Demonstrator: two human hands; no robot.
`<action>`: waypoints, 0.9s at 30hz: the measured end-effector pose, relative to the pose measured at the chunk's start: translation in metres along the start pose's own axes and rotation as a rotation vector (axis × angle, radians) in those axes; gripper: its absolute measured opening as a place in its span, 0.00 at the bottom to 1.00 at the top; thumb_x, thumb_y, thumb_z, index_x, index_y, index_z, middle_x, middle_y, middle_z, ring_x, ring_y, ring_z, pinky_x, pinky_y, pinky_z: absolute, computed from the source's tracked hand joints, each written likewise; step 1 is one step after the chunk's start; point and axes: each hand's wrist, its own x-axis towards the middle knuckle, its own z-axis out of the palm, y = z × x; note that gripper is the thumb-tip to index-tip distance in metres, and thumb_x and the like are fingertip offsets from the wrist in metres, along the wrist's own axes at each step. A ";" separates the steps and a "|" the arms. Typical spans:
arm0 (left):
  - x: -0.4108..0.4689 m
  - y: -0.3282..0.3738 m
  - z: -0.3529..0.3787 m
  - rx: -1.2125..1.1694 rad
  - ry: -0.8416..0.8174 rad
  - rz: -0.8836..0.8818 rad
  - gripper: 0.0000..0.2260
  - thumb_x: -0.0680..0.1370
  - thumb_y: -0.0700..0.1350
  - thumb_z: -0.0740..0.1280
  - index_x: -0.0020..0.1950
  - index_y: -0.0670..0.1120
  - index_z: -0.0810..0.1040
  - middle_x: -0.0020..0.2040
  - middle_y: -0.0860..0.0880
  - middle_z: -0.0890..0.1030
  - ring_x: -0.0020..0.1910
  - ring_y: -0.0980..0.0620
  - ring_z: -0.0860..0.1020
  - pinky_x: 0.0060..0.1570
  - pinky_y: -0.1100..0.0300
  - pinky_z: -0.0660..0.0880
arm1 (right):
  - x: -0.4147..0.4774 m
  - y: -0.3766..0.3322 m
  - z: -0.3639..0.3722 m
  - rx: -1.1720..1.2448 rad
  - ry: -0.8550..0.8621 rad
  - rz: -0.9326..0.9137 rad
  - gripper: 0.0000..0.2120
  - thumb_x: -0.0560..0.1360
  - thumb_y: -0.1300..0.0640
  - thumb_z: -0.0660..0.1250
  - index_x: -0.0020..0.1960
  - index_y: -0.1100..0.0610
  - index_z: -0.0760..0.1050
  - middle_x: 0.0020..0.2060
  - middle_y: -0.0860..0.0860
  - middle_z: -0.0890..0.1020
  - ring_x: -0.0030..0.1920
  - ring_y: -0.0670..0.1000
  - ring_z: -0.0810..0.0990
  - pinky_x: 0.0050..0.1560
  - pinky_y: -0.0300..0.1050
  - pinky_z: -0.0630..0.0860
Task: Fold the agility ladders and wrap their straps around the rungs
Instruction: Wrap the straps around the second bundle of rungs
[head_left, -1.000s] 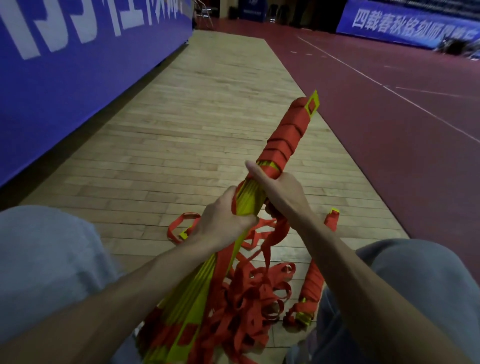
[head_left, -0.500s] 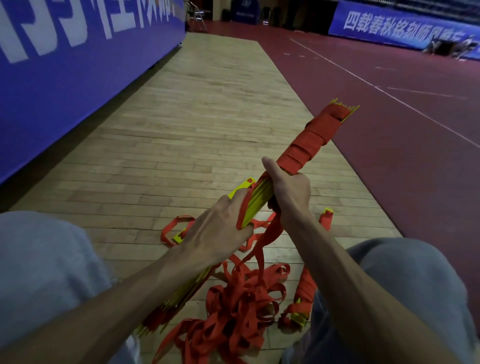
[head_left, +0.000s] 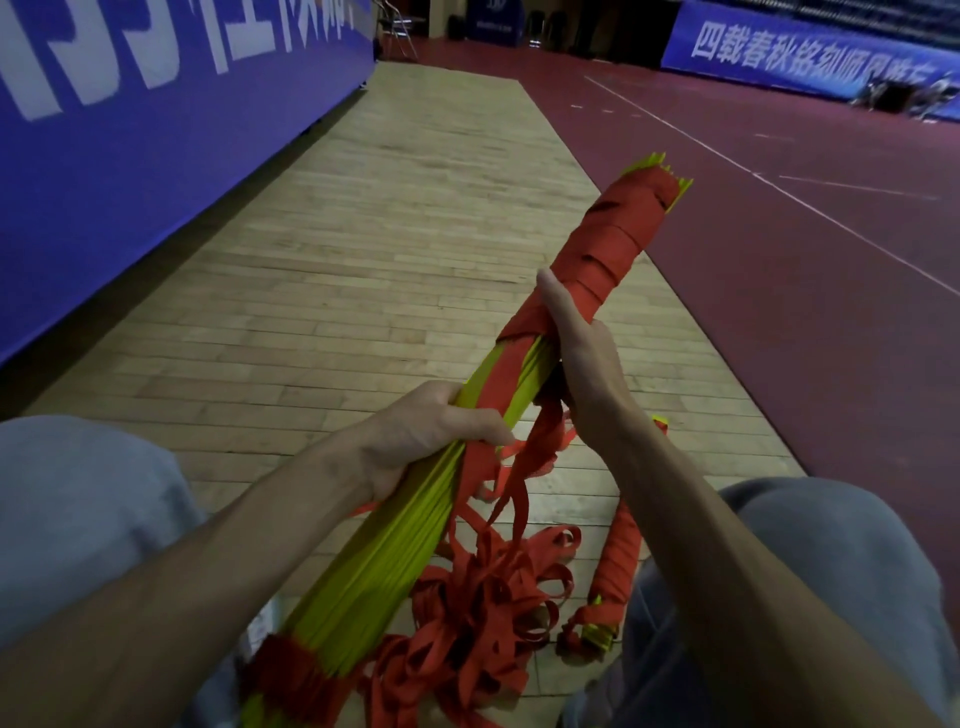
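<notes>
Fingers (head_left: 467, 418) of my left hand (head_left: 421, 441) curl tight round the yellow rungs (head_left: 395, 545). My right hand (head_left: 584, 364) grips them at the wrap's lower edge, thumb up along it. In the last second I've turned the bundle and laid another turn of strap (head_left: 613, 244) slanting across the rungs, so the wrap is creeping down; roughly a third looks covered. Loose strap (head_left: 483, 613) lies heaped on the floor (head_left: 415, 208) near a finished ladder (head_left: 613, 566). No bag or box shows.
</notes>
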 end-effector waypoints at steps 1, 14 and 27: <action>0.000 0.000 -0.002 0.019 0.050 0.008 0.09 0.72 0.38 0.73 0.48 0.41 0.75 0.34 0.44 0.80 0.30 0.47 0.79 0.32 0.57 0.78 | -0.001 -0.001 -0.001 -0.049 -0.036 -0.007 0.26 0.74 0.35 0.66 0.43 0.61 0.77 0.30 0.54 0.81 0.28 0.52 0.81 0.27 0.41 0.75; 0.015 -0.014 -0.014 0.595 0.745 0.100 0.33 0.63 0.61 0.79 0.61 0.46 0.73 0.50 0.50 0.82 0.49 0.48 0.81 0.46 0.54 0.76 | -0.002 0.011 0.008 -0.281 -0.369 -0.042 0.24 0.80 0.39 0.59 0.43 0.59 0.77 0.33 0.56 0.79 0.30 0.52 0.77 0.32 0.41 0.73; 0.014 -0.032 0.021 0.628 0.369 0.342 0.22 0.71 0.55 0.70 0.54 0.47 0.64 0.42 0.45 0.78 0.37 0.46 0.80 0.39 0.44 0.78 | -0.003 0.028 0.007 -0.324 0.083 0.031 0.20 0.66 0.37 0.74 0.37 0.55 0.80 0.28 0.49 0.80 0.29 0.48 0.78 0.29 0.45 0.72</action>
